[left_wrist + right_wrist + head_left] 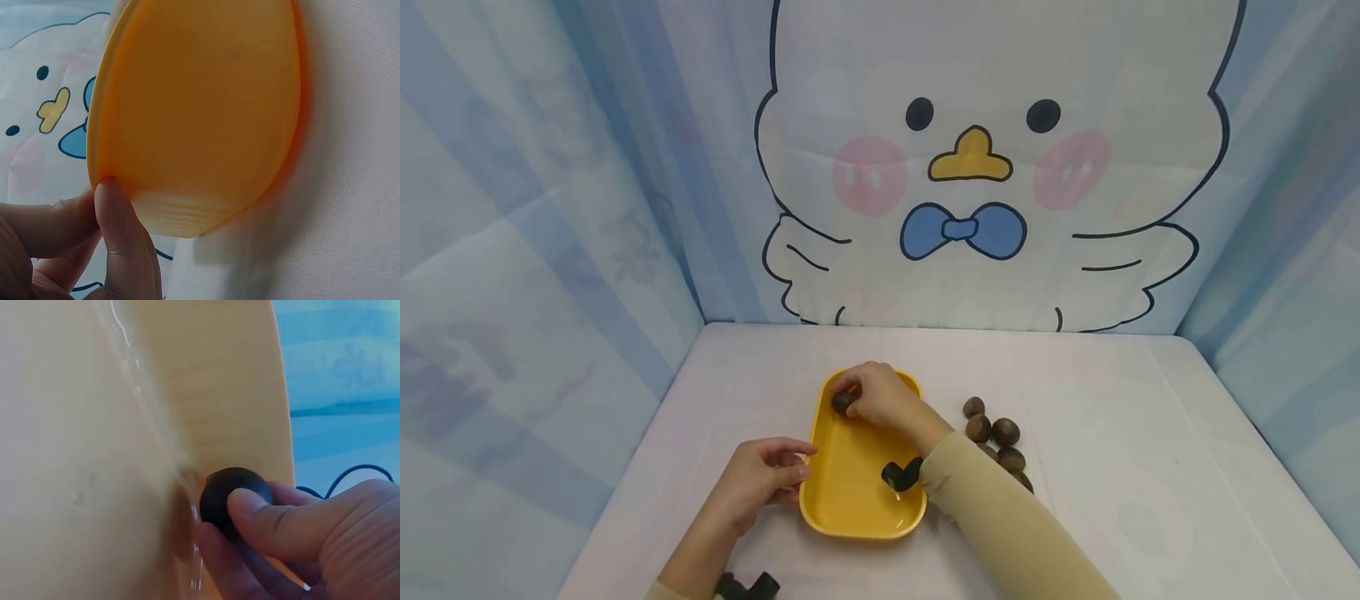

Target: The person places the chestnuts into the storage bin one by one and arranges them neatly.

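Observation:
A shallow yellow tray (pixel 850 500) with rounded corners lies on the table. Its rim is pinched at the left side between the thumb and fingers of my left hand (pixel 763 479); the left wrist view shows the thumb against the tray's outer wall (pixel 206 112). Inside the far left corner, my right hand (pixel 880 396) holds a dark brown chestnut (pixel 842 403) between thumb and fingertips. Up close in the right wrist view, the chestnut (pixel 219 497) is right beside the tray's inner wall (pixel 231 394).
Several more chestnuts (pixel 1006 432) lie grouped on the white table (pixel 1120 467) to the right of the tray, some hidden by my right forearm. A curtain with a cartoon bird (pixel 970 283) stands behind the table's back edge. Black devices (pixel 901 475) sit at both wrists.

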The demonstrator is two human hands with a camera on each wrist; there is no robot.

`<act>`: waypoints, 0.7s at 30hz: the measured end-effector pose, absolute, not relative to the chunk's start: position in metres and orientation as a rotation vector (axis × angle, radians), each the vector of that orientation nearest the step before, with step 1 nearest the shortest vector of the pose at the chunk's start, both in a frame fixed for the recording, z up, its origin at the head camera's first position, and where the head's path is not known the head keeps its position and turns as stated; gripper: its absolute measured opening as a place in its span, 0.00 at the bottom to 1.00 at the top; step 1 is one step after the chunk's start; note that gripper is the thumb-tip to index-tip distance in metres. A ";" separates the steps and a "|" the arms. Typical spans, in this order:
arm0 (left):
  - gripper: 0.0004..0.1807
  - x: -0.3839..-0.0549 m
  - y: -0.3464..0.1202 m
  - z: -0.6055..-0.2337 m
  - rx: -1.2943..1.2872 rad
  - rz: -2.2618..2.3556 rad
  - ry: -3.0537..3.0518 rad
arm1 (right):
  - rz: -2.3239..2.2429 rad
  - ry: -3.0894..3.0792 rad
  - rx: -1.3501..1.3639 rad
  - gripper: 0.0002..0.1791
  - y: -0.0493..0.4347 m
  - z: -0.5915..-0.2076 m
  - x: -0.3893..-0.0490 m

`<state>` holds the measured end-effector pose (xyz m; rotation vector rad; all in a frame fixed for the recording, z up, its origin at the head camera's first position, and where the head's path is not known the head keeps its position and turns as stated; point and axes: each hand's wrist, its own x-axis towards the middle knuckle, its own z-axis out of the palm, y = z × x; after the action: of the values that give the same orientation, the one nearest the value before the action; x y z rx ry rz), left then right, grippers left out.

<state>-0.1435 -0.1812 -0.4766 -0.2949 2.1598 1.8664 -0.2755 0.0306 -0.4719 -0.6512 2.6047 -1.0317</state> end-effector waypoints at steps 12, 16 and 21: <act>0.19 -0.142 -0.183 -0.476 -0.265 1.876 2.157 | -0.989 2.616 -0.680 0.20 0.031 -0.479 -0.278; 0.19 -0.142 -0.182 -0.475 -0.243 1.867 2.163 | -1.021 2.587 -0.639 0.23 0.035 -0.478 -0.277; 0.18 -0.142 -0.180 -0.475 -0.263 1.840 2.198 | -1.045 2.558 -0.596 0.23 0.036 -0.474 -0.275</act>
<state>-0.1421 -0.1804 -0.4747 -0.2628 2.1976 1.8405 -0.2747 0.0360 -0.4737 -0.5957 2.5576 -1.0449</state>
